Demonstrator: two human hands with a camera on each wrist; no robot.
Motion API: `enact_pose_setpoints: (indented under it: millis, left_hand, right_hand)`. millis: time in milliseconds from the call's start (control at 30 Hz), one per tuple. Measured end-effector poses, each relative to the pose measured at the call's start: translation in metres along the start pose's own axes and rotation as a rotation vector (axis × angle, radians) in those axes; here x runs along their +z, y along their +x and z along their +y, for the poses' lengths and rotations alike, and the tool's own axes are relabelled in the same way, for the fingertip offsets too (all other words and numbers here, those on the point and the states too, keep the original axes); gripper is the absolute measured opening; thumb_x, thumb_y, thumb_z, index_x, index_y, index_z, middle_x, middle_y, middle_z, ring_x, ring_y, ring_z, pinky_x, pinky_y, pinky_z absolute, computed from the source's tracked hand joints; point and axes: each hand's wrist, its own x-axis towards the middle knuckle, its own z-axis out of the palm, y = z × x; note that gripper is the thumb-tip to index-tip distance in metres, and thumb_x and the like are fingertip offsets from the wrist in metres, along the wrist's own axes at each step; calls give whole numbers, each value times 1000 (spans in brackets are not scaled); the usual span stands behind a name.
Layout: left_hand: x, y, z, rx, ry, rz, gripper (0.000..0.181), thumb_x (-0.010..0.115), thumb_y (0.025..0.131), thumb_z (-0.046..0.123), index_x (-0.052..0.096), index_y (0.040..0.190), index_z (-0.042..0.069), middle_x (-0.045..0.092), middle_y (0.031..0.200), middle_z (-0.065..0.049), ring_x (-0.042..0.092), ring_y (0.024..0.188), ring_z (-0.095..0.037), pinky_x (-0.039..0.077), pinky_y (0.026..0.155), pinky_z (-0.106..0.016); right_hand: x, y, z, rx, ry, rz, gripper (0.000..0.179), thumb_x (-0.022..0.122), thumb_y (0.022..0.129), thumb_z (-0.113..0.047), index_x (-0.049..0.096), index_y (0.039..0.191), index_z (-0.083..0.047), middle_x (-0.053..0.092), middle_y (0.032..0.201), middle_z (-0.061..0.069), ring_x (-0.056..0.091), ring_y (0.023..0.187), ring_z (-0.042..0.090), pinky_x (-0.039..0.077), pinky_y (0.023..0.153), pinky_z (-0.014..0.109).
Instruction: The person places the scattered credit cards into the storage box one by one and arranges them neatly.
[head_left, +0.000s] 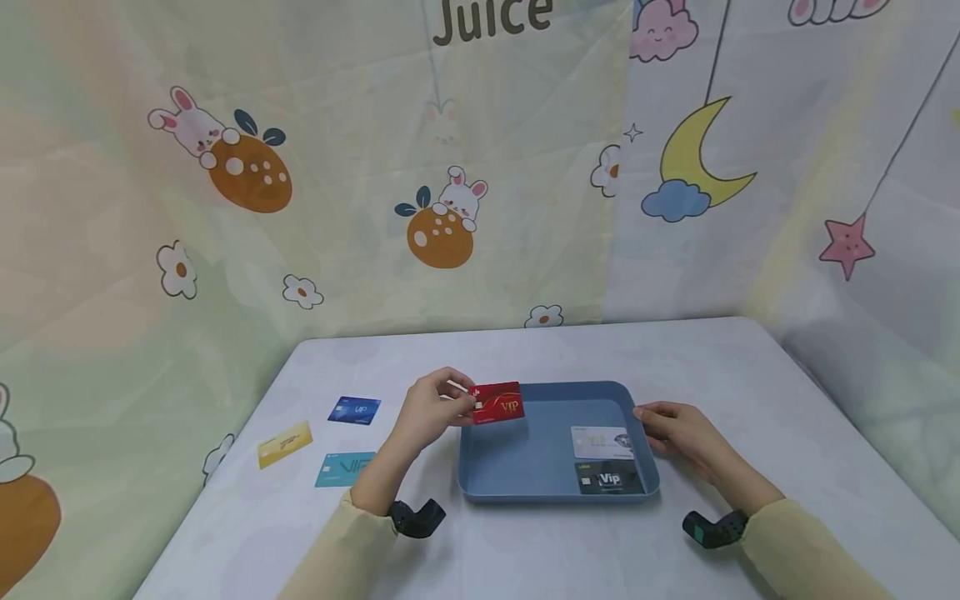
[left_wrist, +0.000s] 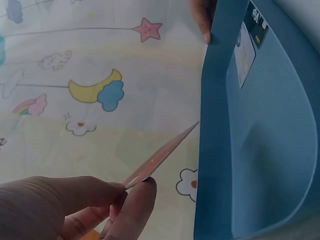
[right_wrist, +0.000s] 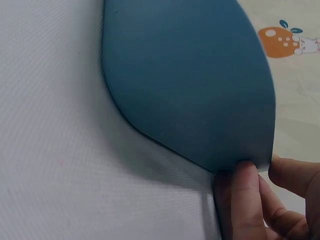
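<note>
One red card [head_left: 498, 403] marked VIP is just left of the frame's centre in the head view, raised off the table and overlapping the upper left corner of the tray [head_left: 517, 458]. The left hand [head_left: 435, 402] has it in its grip, thumb and fingers pinching its left end; in the left wrist view it shows nearly edge-on at lower middle, slanting up toward the tray's wall, and whether it touches that wall I cannot tell. The tray, blue and shallow, lies at lower centre. The right hand [head_left: 678, 429] grips its rim near the upper right corner, and the right wrist view shows thumb and fingers on that edge at lower right. Inside the tray, toward its right end, a white card [head_left: 600, 442] lies above a black card [head_left: 609, 477], both face up. Well left of the tray lie three more: a blue card [head_left: 355, 410] uppermost, a yellow card [head_left: 285, 444] tilted at far left, and a teal card [head_left: 343, 469] below, partly covered by the left forearm. Each wrist wears a black device, below pale yellow sleeves [head_left: 341, 546]. Under everything is a white table [head_left: 562, 550]; behind it, filling the upper frame, hangs a cloth [head_left: 525, 125] printed with rabbits, flowers and a moon.
</note>
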Motion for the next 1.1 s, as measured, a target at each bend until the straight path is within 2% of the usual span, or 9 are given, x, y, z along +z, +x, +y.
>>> enact_pose_setpoints:
  millis: [367, 667, 900, 1100]
  left_hand:
    - [27, 8, 1, 36, -40, -55, 20, 76, 90, 6, 69, 108, 0, 69, 91, -14, 74, 73, -18, 64, 65, -32]
    - [46, 21, 12, 48, 21, -79, 16, 77, 89, 8, 68, 100, 1, 68, 85, -10, 71, 68, -14, 63, 62, -28]
    - [65, 36, 16, 58, 42, -98, 15, 76, 89, 7, 66, 98, 1, 68, 81, -10, 69, 65, -14, 65, 69, -41]
    - [77, 36, 21, 48, 63, -107, 13, 75, 89, 6, 65, 97, 2, 66, 80, -9, 68, 63, -14, 64, 72, -43]
  right_hand:
    - [1, 0, -1, -8, -6, 0, 65, 61, 104, -40, 49, 144, 10, 57, 141, 30, 65, 114, 23, 59, 80, 22]
    - [1, 2, 0, -2, -5, 4, 65, 60, 105, -39, 48, 144, 11, 57, 140, 31, 65, 110, 19, 59, 79, 22]
    - [-2, 1, 0, 5, -15, 9, 66, 60, 105, -40, 46, 145, 11, 54, 143, 33, 64, 113, 23, 59, 79, 21]
    - [-1, 1, -1, 3, -12, -2, 65, 59, 105, -39, 46, 144, 11, 54, 143, 33, 64, 116, 27, 59, 79, 21]
